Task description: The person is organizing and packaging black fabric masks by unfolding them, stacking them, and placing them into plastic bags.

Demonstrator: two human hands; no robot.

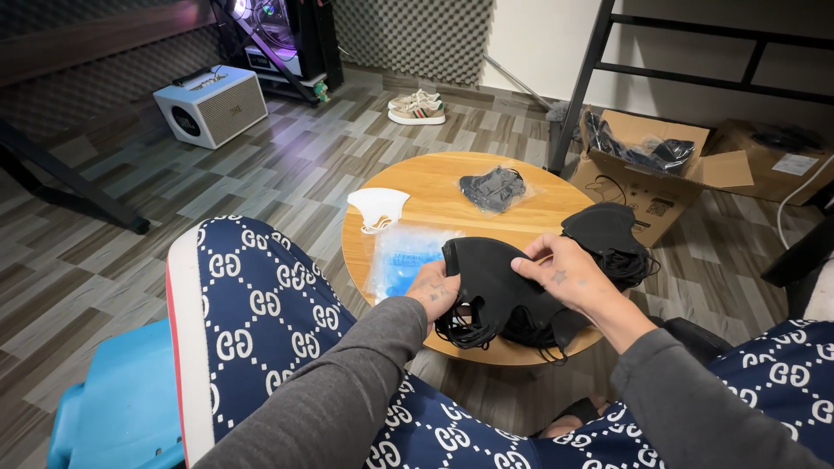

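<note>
Round wooden tabletop (434,187): left hand (432,289) and right hand (560,274), grips pinching one black face mask (491,276); clear blue-tinted packet (401,260) beside; open cardboard box (647,178) behind.

Round light-wood table (434,187) and the things lying on it

At 10 o'clock on the top lies a white folded face mask (379,208); at 12 o'clock a clear plastic bag of dark masks (494,189); at 8 o'clock a clear bag with blue masks (401,260); at 3 o'clock a stack of black face masks (608,236); at 6 o'clock a heap of black masks with loose ear loops (495,321).
</note>
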